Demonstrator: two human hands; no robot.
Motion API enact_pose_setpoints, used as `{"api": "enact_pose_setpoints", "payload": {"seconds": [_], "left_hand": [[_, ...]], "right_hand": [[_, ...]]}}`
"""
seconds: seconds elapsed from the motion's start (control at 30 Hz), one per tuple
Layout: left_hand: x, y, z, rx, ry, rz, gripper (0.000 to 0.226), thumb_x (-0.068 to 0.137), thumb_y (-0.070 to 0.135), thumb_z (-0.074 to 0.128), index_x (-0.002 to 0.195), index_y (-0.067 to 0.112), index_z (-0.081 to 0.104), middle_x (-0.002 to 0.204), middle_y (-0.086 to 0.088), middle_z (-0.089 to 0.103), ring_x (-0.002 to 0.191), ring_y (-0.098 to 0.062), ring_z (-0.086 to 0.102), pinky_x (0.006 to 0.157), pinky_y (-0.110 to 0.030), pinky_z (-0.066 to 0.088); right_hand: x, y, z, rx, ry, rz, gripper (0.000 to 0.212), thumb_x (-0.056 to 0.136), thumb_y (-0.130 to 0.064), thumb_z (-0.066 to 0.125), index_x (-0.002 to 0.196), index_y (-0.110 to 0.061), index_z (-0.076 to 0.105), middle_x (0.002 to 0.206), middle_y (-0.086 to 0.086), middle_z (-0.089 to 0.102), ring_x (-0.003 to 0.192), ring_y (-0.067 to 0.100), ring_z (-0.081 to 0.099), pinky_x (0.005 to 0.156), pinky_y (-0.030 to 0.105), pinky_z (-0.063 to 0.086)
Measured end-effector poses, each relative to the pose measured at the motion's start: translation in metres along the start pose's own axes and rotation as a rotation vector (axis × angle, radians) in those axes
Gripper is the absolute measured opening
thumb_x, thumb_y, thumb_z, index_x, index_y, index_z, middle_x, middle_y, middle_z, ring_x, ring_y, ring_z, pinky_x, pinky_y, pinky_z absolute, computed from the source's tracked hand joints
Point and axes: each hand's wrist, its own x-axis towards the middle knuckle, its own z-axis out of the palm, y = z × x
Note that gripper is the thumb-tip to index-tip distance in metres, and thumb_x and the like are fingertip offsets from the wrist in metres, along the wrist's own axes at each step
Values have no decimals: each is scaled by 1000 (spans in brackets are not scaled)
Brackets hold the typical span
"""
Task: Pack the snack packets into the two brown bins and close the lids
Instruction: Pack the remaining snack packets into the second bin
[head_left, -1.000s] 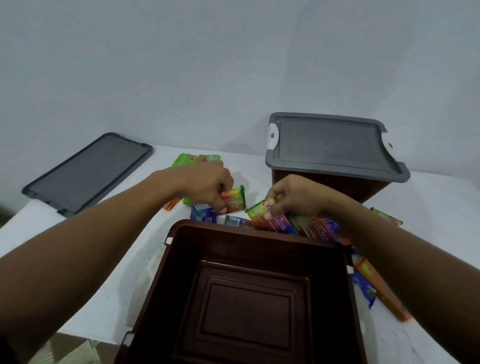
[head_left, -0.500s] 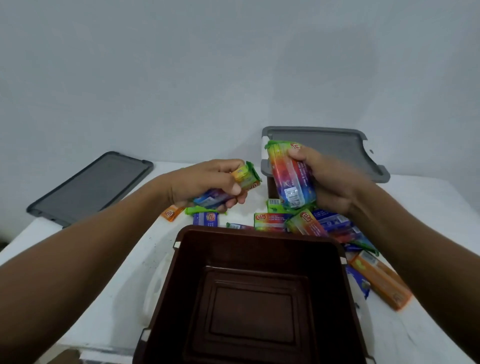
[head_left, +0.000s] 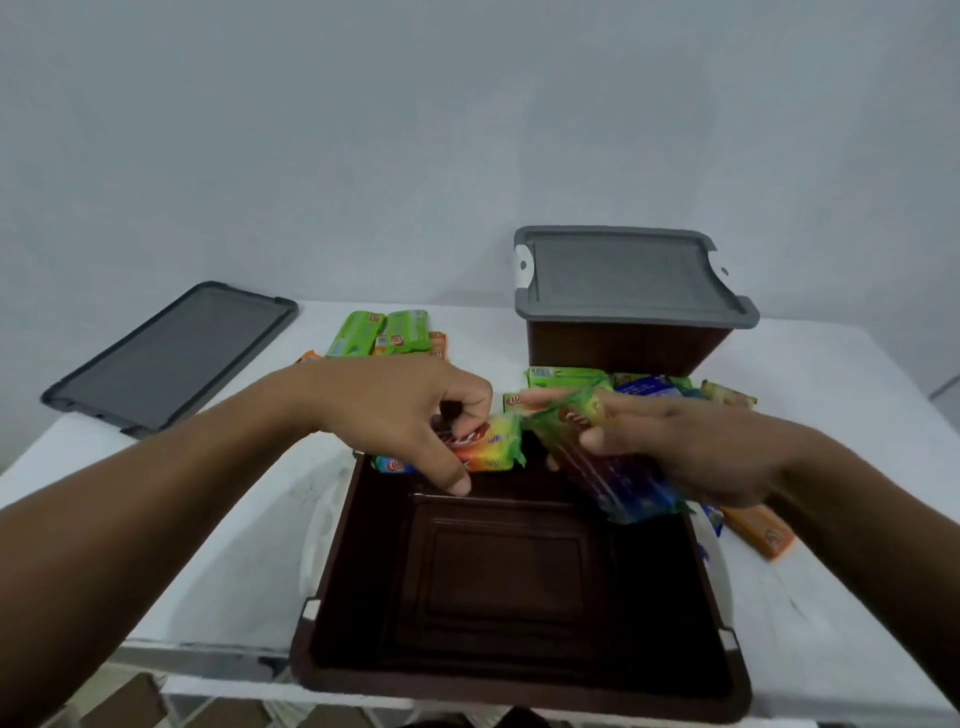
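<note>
**Two pkts over open bin**

L hand (head_left: 395, 410) pinches a rainbow-striped pkt (head_left: 488, 449) at the far rim of the open brown bin (head_left: 519, 699). R hand (head_left: 701, 447) grips a green-to-blue pkt (head_left: 623, 483), too blurred to read. Loose pkts (head_left: 566, 376) behind are partly hidden.

Soft, dim, even light with a cool grey cast covers the wall (head_left: 467, 130) and the white table (head_left: 831, 597), leaving only faint, soft-edged shadows, while the inside of the open brown bin (head_left: 519, 693) sinks almost to black. The right hand (head_left: 691, 452) and its green-and-blue packet (head_left: 618, 473) are smeared by motion blur; the left hand (head_left: 395, 410) and its orange-yellow packet (head_left: 491, 448) read sharper. Wide-angle distortion swells the forearms (head_left: 130, 519) toward the lower corners and bows the table's edges.
</note>
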Motion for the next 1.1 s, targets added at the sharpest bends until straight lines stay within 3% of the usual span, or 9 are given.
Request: {"api": "enact_pose_setpoints", "payload": {"seconds": [0.07,0.13,0.2,0.27,0.43,0.7,0.9,1.0,1.1], "left_hand": [[0,2,10,72,-15,8,44,70,49,87,82,26,52,79,-1,59,70,-17,53,64,-41,44],[2,5,21,160,-62,-11,45,70,54,86,84,27,53,84,2,59,76,-14,54,67,-39,45],[5,7,33,275,-116,-29,45,71,58,83,85,28,52,88,5,58,84,-12,54,71,-36,48],[11,8,48,390,-165,-31,43,74,59,80,87,29,51,92,7,57,94,-15,53,76,-38,51],[29,6,84,666,-254,-64,58,83,45,78,129,20,54,122,-3,57,117,-24,53,87,-41,51],[42,-4,109,696,-292,-131,61,80,40,82,130,15,57,121,-9,61,108,-29,62,79,-37,48],[46,5,103,636,-329,-209,69,84,40,79,141,15,49,131,-10,56,115,-33,60,86,-40,49],[41,5,97,636,-295,-193,63,87,39,76,141,17,52,132,-6,56,114,-31,61,86,-39,50],[33,3,89,570,-270,-158,36,93,39,69,125,22,66,115,0,65,101,-24,65,84,-36,55]], "right_hand": [[6,5,13,-474,42,28,61,88,-55,65,137,-68,31,142,-19,49,125,4,50,104,28,42],[19,14,30,-640,115,126,82,76,-51,79,142,-45,31,137,-13,47,123,10,48,100,28,44],[31,22,45,-756,167,175,76,70,-45,86,128,-36,37,121,-10,47,118,14,47,93,29,44],[42,29,54,-904,190,170,72,71,-43,85,126,-32,39,121,-7,48,116,16,43,93,33,38],[62,51,59,-1253,155,128,70,76,-49,79,131,-21,46,134,2,54,126,23,46,105,40,31],[70,63,62,-1439,151,99,72,78,-46,77,135,-17,45,135,8,53,127,28,46,104,46,31],[66,63,63,-1392,154,92,66,79,-40,78,133,-15,49,133,8,52,124,26,45,100,39,40],[60,59,59,-1309,168,82,53,86,-30,73,134,-19,53,132,6,51,124,25,45,96,37,42],[54,53,53,-1186,161,117,27,94,-23,63,120,-23,65,123,0,57,115,20,53,95,32,48]]}}
